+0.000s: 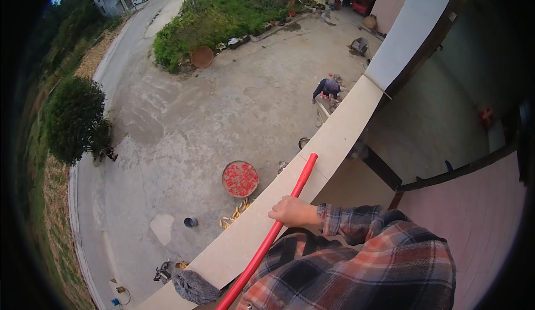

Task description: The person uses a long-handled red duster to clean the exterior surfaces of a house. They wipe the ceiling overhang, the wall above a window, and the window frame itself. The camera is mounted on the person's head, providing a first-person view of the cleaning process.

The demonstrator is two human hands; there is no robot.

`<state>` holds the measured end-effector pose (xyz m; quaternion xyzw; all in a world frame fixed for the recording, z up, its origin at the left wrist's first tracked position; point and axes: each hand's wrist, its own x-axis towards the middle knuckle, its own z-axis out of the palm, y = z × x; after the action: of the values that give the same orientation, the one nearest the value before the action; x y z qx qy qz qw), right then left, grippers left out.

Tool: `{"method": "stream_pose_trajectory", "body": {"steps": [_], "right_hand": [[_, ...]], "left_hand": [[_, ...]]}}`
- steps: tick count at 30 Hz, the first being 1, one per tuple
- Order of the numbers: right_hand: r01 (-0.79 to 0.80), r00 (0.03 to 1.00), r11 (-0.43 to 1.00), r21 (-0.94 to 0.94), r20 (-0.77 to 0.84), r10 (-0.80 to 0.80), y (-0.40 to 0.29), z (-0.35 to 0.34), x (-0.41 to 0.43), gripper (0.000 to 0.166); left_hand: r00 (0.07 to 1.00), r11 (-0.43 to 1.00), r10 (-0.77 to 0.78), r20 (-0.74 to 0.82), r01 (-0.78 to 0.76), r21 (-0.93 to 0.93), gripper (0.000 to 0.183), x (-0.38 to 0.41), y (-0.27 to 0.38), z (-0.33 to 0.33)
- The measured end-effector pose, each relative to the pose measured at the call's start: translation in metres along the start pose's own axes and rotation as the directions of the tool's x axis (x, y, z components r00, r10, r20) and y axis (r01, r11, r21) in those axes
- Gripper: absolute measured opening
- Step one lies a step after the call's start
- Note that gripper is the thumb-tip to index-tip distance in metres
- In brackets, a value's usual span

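My right hand [294,211] is wrapped around a long red pole [267,243], probably a broom or mop handle. The pole slants from the bottom edge up to its rounded tip, which lies over the tan tiled ledge [347,122] of a raised parapet. Its lower end runs out of the picture. My forearm, in a plaid shirt sleeve [351,222], reaches in from the right. A crumpled grey cloth [194,287] lies on the ledge at lower left. My left hand is out of view.
Beyond the ledge, far below, spreads a concrete yard [175,122] with a round tray of red peppers [240,179], corn cobs [236,214] and a dark bucket [190,222]. A person [328,87] bends down there near a wheelbarrow [358,46]. A doorway [439,113] opens at right.
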<state>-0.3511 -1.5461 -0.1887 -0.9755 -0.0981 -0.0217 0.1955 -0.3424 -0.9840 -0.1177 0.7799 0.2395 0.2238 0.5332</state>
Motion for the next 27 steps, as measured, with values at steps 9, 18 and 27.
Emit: {"method": "stream_pose_trajectory", "body": {"steps": [9, 18, 27], "right_hand": [[-0.071, 0.996, 0.996, -0.049, 0.047, 0.073, 0.020, 0.010, 0.006, 0.012], [-0.150, 0.962, 0.985, -0.088, 0.216, 0.166, 0.020, 0.018, 0.020, 0.011], [-0.185, 0.944, 0.972, -0.147, 0.249, 0.217, 0.022, 0.022, 0.040, 0.014]], "left_hand": [[0.691, 0.596, -0.678, 0.252, 0.717, -0.361, 0.022, -0.011, 0.050, 0.075], [0.690, 0.705, -0.516, 0.508, 0.678, -0.206, 0.017, 0.038, -0.115, 0.050], [0.372, 0.573, -0.724, 0.581, 0.792, 0.208, 0.031, 0.059, -0.151, 0.082]]}}
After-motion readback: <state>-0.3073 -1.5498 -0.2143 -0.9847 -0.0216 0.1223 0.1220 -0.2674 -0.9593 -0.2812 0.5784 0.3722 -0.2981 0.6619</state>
